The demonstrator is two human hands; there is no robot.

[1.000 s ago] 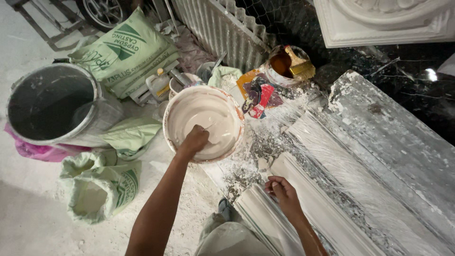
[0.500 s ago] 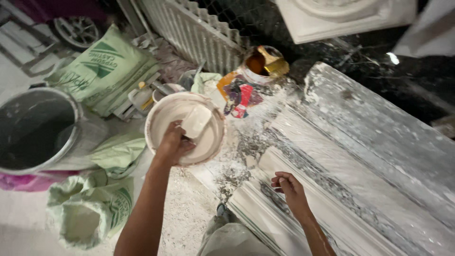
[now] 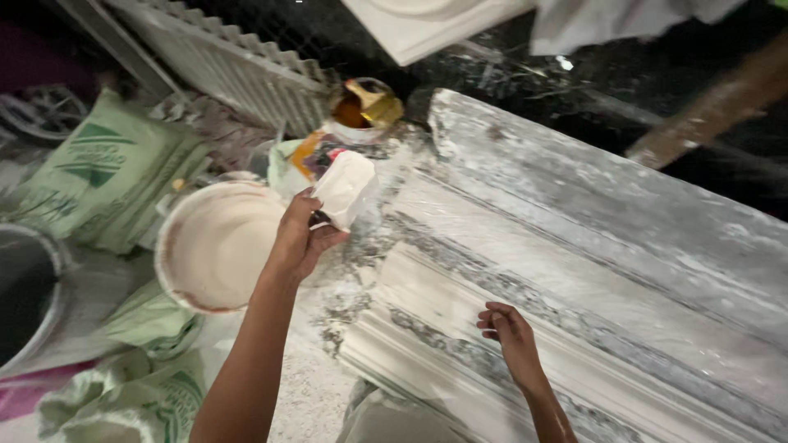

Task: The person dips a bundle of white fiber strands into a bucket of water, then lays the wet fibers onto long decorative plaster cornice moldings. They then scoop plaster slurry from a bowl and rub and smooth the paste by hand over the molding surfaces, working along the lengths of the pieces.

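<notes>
My left hand [image 3: 300, 238] holds a flat scraper loaded with white plaster [image 3: 345, 189], lifted just right of a round bowl of white plaster [image 3: 215, 244]. My right hand [image 3: 509, 330] rests with curled fingers on a long white plaster cornice moulding [image 3: 460, 361] that runs diagonally across the lower right. A second, wider plaster-dusted moulding [image 3: 591, 213] lies behind it.
Green sacks [image 3: 98, 176] lie at the left, with a grey bucket [image 3: 25, 295] at the left edge. A tin of orange liquid holding a brush [image 3: 361, 111] stands behind the bowl. A ribbed white panel [image 3: 238, 70] and a white cast [image 3: 427, 20] sit at the back.
My left hand has lifted the plaster-laden scraper out of the bowl and carried it right, toward the mouldings. The view has shifted right. My right hand has stayed on the cornice.
</notes>
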